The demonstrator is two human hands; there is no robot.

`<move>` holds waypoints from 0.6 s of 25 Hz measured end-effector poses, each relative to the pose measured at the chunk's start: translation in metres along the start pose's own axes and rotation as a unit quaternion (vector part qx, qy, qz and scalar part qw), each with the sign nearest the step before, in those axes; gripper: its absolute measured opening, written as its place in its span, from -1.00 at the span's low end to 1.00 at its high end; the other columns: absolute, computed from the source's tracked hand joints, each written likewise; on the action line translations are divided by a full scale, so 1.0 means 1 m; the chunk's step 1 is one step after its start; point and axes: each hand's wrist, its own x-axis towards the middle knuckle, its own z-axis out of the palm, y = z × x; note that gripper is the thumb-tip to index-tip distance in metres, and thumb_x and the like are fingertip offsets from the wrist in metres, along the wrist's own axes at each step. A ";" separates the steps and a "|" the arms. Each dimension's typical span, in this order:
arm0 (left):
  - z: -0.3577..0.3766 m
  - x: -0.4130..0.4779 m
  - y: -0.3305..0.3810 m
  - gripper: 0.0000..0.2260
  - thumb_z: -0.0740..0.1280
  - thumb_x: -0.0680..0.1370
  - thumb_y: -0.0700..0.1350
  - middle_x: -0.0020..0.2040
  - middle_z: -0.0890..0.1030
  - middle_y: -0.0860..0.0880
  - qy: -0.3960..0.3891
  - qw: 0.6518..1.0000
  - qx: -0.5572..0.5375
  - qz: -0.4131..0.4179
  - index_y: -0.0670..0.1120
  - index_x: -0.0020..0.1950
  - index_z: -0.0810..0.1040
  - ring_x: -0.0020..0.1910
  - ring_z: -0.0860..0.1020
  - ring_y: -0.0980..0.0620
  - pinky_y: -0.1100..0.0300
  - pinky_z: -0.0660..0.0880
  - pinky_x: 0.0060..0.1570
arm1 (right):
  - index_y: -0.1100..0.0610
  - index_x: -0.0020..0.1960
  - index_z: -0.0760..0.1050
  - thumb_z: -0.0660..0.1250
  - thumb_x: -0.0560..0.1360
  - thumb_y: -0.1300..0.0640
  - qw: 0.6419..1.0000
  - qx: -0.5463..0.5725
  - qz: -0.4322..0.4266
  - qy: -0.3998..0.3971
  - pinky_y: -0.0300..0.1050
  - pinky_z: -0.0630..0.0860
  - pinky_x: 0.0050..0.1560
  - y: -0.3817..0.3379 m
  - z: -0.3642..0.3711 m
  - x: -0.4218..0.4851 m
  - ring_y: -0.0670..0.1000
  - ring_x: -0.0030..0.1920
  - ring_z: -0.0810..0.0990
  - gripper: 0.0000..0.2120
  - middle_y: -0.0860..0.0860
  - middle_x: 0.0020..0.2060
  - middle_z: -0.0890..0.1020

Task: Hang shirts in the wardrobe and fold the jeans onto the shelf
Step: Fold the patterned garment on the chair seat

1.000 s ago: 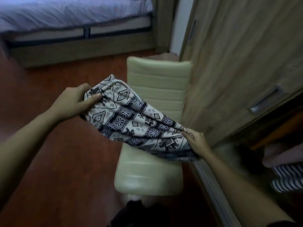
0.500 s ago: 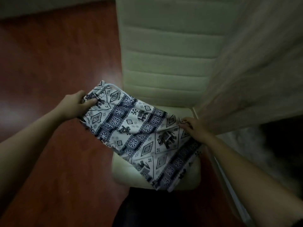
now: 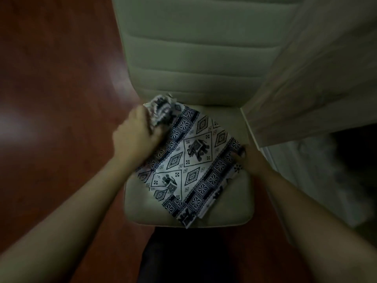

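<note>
So, garment (image 3: 193, 160): a white cloth with dark blue bands, diamonds and elephants; it lies spread on the chair seat, set diagonal, its long side going from 10 o'clock to 5 o'clock.
garment, far end: bunched into a lump at 10 o'clock (the rest is quite flat).
garment, kind: cannot be told, the folding hides the shape.
left hand (image 3: 136, 137): at 9 o'clock of the cloth, the fingers curled tight round the bunched end, gripping it.
right hand (image 3: 251, 160): at 3 o'clock of the cloth, touching its right edge; the fingers are blurred, so one cannot tell if they pinch the edge or only press on it.
chair seat (image 3: 234, 213): pale and padded, under the cloth, bare along 6 o'clock and 7 o'clock.
chair back (image 3: 195, 48): same pale colour, with ribs across, at 12 o'clock.
wardrobe door (image 3: 316, 78): light wood, at 2 o'clock, its lower corner just beside the right rear corner of the seat.
floor (image 3: 51, 99): reddish brown, at 9 o'clock, with a dull glare.
dark clothing (image 3: 183, 258): the person's own, at 6 o'clock, near the front edge of the seat.
</note>
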 end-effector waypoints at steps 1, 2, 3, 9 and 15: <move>0.014 -0.016 0.017 -0.64 0.29 0.51 0.05 0.02 0.40 -0.07 -0.022 1.000 -0.008 0.013 -0.12 0.18 0.32 -0.10 0.43 -0.07 0.09 0.39 -0.27 | 0.18 0.15 0.47 0.28 0.51 -0.10 1.000 0.013 -0.005 0.023 -0.22 0.32 -0.21 0.000 0.002 -0.002 0.05 -0.01 0.54 -0.61 0.05 -0.03 0.55; 0.034 -0.029 0.029 -0.58 0.29 0.50 0.04 0.13 0.39 -0.09 -0.055 0.998 -0.010 0.026 -0.11 0.26 0.29 0.01 0.43 -0.05 0.13 0.44 -0.23 | 0.16 0.15 0.48 0.30 0.51 -0.06 0.998 0.033 -0.006 0.044 -0.24 0.33 -0.15 -0.001 0.004 -0.005 0.02 -0.02 0.53 -0.66 0.02 -0.05 0.54; 0.052 -0.039 0.037 -0.52 0.28 0.51 0.06 0.25 0.35 -0.12 -0.092 0.995 -0.007 0.034 -0.11 0.34 0.25 0.14 0.41 -0.06 0.12 0.48 -0.14 | 0.12 0.16 0.48 0.33 0.50 -0.03 0.996 0.067 0.001 0.061 -0.26 0.34 -0.09 -0.001 0.006 -0.007 -0.02 -0.02 0.51 -0.69 -0.01 -0.04 0.53; 0.126 -0.060 0.019 -0.33 -0.08 0.59 0.26 0.51 -0.33 -0.08 -0.231 0.959 0.094 0.134 -0.07 0.50 -0.33 0.52 -0.24 -0.10 -0.16 -0.10 0.47 | 0.04 0.29 0.33 0.50 0.37 0.12 0.937 0.344 0.042 0.038 -0.21 0.40 0.10 0.002 0.013 -0.025 -0.16 0.07 0.49 -0.44 -0.12 0.14 0.48; 0.087 -0.036 0.036 -0.48 -0.11 0.59 0.20 0.46 0.32 -0.03 -0.110 0.987 -0.013 0.115 -0.02 0.41 0.33 0.40 0.29 -0.04 -0.07 0.19 0.32 | 0.16 0.25 0.30 0.43 0.43 0.19 0.925 0.289 -0.013 0.246 0.01 0.48 0.13 0.002 0.019 -0.031 0.11 0.15 0.49 -0.53 0.01 0.08 0.49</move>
